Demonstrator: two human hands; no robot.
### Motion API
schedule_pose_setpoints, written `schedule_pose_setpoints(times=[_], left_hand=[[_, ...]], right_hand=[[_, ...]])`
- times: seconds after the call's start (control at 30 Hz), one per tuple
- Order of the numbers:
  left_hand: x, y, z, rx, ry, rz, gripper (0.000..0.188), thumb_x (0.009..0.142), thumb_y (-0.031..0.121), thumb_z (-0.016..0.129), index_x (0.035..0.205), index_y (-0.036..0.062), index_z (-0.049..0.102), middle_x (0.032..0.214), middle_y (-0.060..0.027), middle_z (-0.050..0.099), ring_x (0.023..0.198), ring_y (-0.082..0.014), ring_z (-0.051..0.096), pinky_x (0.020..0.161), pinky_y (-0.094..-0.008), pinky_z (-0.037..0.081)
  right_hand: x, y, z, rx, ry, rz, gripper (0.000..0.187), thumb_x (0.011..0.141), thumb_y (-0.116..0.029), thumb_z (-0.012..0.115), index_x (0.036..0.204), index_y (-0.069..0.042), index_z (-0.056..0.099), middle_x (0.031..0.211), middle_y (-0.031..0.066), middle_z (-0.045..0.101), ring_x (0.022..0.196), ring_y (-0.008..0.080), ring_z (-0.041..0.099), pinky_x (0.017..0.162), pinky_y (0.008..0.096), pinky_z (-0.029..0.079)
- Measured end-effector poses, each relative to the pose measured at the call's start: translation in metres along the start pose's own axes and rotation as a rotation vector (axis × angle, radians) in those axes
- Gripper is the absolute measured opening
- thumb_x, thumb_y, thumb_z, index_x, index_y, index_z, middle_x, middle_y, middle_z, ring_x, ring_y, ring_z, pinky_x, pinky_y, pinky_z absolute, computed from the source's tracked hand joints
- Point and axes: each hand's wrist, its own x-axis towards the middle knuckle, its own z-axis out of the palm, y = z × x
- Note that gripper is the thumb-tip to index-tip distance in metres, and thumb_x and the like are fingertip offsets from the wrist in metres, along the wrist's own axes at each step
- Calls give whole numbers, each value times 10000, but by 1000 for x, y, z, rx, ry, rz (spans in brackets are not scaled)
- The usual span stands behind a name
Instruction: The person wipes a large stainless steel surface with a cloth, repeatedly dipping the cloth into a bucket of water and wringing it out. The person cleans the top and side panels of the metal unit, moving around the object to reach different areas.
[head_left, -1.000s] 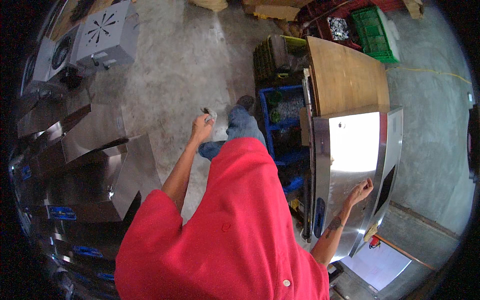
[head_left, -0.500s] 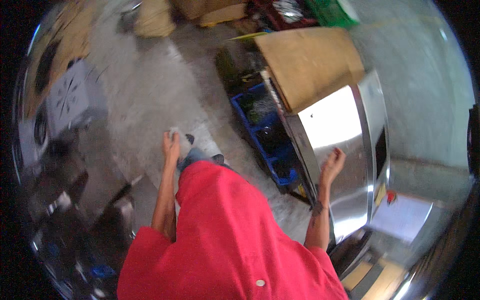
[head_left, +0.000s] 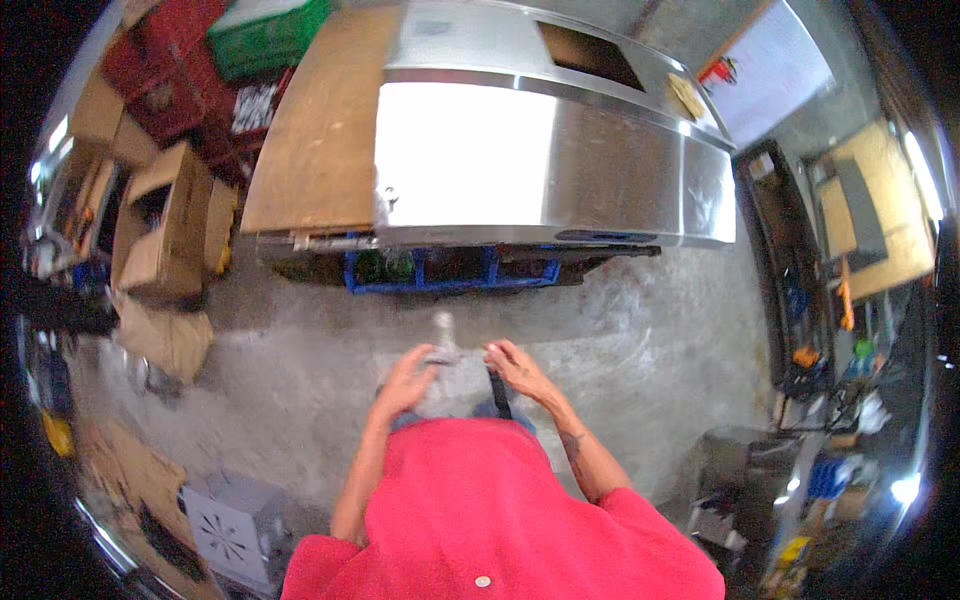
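My left hand (head_left: 404, 380) is closed on a small pale grey piece (head_left: 444, 342) with a knob-like upper end; motion blur hides its exact kind. Close by on the right, my right hand (head_left: 518, 372) is loosely bent, its fingertips turned toward that piece. It appears to hold nothing, and a gap separates it from the piece. Both hands are in front of my red shirt, above the concrete floor. Beyond them stands a long steel-topped bench (head_left: 640, 175), partly covered by a brown board (head_left: 315, 130).
Blue crates (head_left: 455, 280) sit under the bench's near edge. Cardboard boxes (head_left: 160, 235), red crates (head_left: 165, 80) and a green crate (head_left: 270, 40) are at the far left. A grey box-shaped unit (head_left: 232, 530) is at the near left. Dark shelving (head_left: 795, 270) with tools stands right.
My view has turned right, so the bench now lies across the front. My hands, wide apart before, have come together in front of me, the left still with the pale piece.
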Motion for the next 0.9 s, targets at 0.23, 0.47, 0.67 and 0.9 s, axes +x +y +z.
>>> schedule_pose_setpoints(times=[0.23,0.47,0.67,0.9], left_hand=[[67,136,209,-154,-672,-311,360,1020,244,634,1329,74,562,860,8,635,617,-66,528,513,-274,420],[120,139,421,141,-955,-83,521,972,389,732,1337,47,586,1007,-85,676,890,-173,615,754,-342,512],[203,139,517,7,-842,-228,355,1015,280,678,1276,51,603,1017,-94,704,806,-161,677,697,-332,569],[328,152,628,-28,-702,-281,235,1067,216,574,1212,38,622,1003,-91,704,788,-155,672,715,-329,590]], right_hand=[[-107,132,-122,770,390,36,433,1074,-415,571,1310,-53,588,1227,55,664,1113,148,612,984,393,501],[-214,207,-271,790,1066,19,437,1049,-303,644,1351,-12,523,1215,74,642,1110,167,606,964,359,501],[-231,247,-372,626,1314,179,548,1058,-323,623,1444,31,464,1355,145,589,1231,221,570,1034,345,448],[-210,286,-574,283,1496,386,578,1049,-354,598,1414,78,478,1375,263,583,1288,362,568,1079,427,425]])
